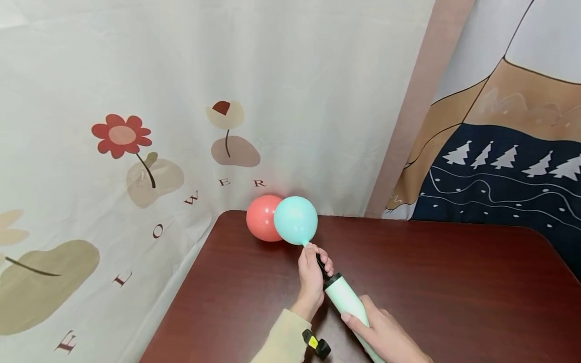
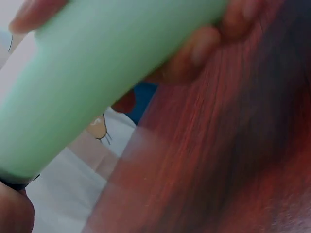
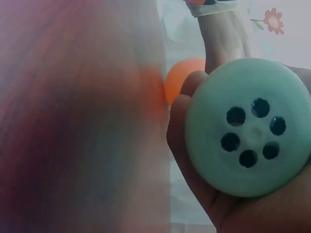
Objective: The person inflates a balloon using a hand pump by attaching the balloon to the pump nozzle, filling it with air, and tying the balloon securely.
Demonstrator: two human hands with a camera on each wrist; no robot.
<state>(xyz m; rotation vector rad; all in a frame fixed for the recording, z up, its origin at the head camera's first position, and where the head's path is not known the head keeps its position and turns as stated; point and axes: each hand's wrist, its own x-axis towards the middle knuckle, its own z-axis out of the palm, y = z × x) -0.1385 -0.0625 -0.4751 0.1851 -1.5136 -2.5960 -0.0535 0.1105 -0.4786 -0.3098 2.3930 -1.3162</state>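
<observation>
A light-blue balloon (image 1: 295, 220), round with air, sits at the nozzle end of a pale green hand pump (image 1: 347, 298). My left hand (image 1: 312, 275) pinches the balloon's neck there, its fingers curled round the pump's black front end. Further back, my right hand (image 1: 386, 327) grips the green barrel, thumb on top. The right wrist view shows the pump's round end cap (image 3: 255, 128) with several dark holes, the hand wrapped round its side. In the left wrist view the barrel (image 2: 107, 73) crosses close to the camera with right-hand fingers (image 2: 187, 56) round it.
A red balloon (image 1: 263, 219) rests on the dark red-brown table (image 1: 431, 282) near its back edge, partly behind the blue one. Behind the table hangs a pale curtain (image 1: 317, 101) printed with flowers and letters. A dark cloth with white trees (image 1: 504, 176) hangs at the right.
</observation>
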